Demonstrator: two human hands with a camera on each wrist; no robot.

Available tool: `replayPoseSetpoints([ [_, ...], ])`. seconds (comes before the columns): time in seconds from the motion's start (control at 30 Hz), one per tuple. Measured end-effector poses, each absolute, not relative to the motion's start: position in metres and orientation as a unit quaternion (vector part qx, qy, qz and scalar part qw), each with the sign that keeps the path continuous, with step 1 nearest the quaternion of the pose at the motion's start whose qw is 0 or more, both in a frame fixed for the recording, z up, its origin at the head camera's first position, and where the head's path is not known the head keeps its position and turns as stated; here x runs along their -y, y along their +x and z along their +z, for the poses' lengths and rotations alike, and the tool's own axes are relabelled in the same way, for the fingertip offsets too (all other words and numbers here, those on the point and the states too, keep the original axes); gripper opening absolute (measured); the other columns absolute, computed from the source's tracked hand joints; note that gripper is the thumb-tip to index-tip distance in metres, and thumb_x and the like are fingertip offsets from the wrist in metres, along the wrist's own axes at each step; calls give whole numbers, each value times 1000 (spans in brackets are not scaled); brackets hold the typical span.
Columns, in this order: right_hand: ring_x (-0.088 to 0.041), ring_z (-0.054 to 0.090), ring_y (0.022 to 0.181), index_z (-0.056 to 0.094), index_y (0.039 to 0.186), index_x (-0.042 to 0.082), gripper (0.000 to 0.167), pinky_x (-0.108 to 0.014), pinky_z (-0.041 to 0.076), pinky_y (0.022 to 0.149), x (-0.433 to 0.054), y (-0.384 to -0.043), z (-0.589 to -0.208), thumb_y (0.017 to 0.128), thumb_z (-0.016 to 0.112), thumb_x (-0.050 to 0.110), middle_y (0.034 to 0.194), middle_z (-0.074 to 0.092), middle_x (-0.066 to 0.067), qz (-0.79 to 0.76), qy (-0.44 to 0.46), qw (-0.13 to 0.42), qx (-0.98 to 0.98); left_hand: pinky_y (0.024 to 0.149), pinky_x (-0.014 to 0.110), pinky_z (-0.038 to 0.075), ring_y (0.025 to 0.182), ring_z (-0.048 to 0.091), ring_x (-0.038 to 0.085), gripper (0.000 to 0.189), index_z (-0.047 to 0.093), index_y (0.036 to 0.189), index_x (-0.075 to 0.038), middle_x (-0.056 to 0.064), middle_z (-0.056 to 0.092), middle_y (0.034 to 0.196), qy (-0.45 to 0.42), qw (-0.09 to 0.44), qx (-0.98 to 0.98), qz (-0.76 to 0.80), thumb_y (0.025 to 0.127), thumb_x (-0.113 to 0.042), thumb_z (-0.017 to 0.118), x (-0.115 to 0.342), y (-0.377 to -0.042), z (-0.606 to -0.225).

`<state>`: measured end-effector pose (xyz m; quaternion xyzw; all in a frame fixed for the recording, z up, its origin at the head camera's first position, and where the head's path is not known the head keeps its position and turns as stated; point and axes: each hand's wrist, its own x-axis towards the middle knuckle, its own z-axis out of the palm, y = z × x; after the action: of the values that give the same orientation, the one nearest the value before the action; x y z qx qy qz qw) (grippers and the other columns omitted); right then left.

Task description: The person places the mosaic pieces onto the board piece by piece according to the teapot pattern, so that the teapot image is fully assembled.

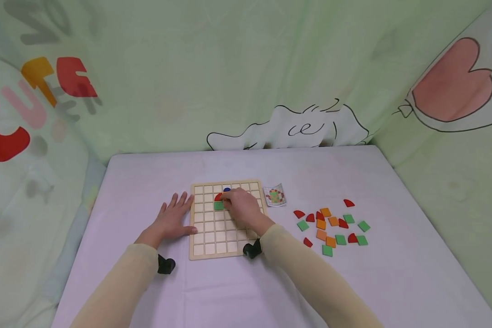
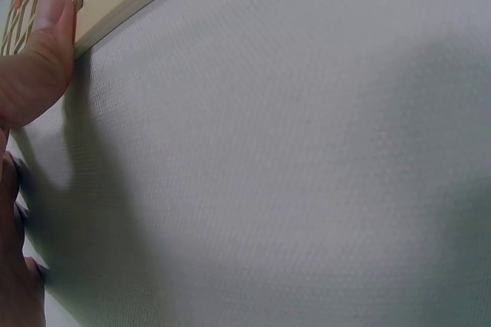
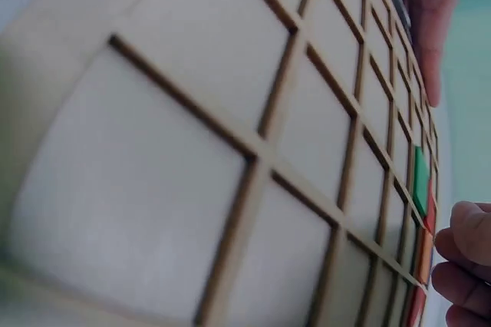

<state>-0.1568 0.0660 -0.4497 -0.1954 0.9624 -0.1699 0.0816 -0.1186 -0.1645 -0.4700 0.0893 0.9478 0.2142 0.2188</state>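
A wooden grid board (image 1: 210,248) lies on the table. My left hand (image 1: 172,221) is spread flat at its left side, with the thumb (image 2: 50,16) resting on the rim. My right hand (image 1: 243,207) reaches over the upper middle of the grid, thumb and fingers curled close together. In the right wrist view, its fingertips are right at an orange tile (image 3: 424,256); I cannot tell whether they pinch it. Beside that tile, a green square tile (image 1: 218,206) sits in a cell, below a red quarter-round tile (image 1: 218,197). Part of a blue tile (image 1: 227,189) shows behind the right hand.
A small picture card (image 1: 274,196) lies against the board's right side. Farther right, loose red, orange (image 1: 321,234) and green tiles (image 1: 327,250) are scattered over the white tablecloth (image 1: 213,291). Printed curtains stand behind and beside the table.
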Motion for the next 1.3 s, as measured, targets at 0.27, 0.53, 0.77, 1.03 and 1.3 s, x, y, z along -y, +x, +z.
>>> replayPoseSetpoints([
  [0.27, -26, 69, 110, 76, 120, 7, 23, -44, 57, 94, -118, -160, -428, 101, 64, 11, 119, 75, -10, -291, -177, 77, -937, 126, 66, 2, 159, -4, 43, 105, 14, 164, -7, 19, 4, 172, 88, 214, -949, 212, 89, -41, 78, 164, -117, -470],
  [0.53, -38, 66, 107, 72, 126, 4, 27, -54, 56, 94, -207, -155, -418, 102, 63, 11, 128, 71, -16, -342, -116, 52, -931, 126, 67, 2, 159, -3, 44, 106, 14, 164, -6, 20, 5, 172, 95, 217, -949, 210, 88, -42, 78, 162, -116, -469],
  [0.77, -39, 57, 127, 65, 135, 5, 32, -56, 52, 105, -270, -149, -409, 105, 58, 16, 136, 65, -20, -324, -49, 65, -942, 126, 66, 2, 159, -5, 44, 105, 13, 164, -7, 19, 3, 172, 88, 218, -951, 203, 89, -42, 77, 164, -118, -471],
  [1.03, -41, 53, 129, 63, 136, 4, 34, -57, 51, 104, -307, -132, -419, 105, 58, 16, 135, 65, -22, -316, -27, 78, -945, 125, 68, 3, 158, -3, 46, 105, 14, 164, -4, 22, 5, 172, 97, 216, -948, 212, 89, -43, 77, 166, -117, -472],
  [1.3, -33, 61, 113, 72, 124, 8, 27, -38, 60, 87, -306, -112, -449, 98, 68, 11, 122, 70, -14, -300, -67, 88, -947, 124, 69, 4, 158, -2, 46, 105, 15, 164, -4, 22, 6, 172, 101, 214, -948, 213, 89, -43, 77, 166, -117, -471],
])
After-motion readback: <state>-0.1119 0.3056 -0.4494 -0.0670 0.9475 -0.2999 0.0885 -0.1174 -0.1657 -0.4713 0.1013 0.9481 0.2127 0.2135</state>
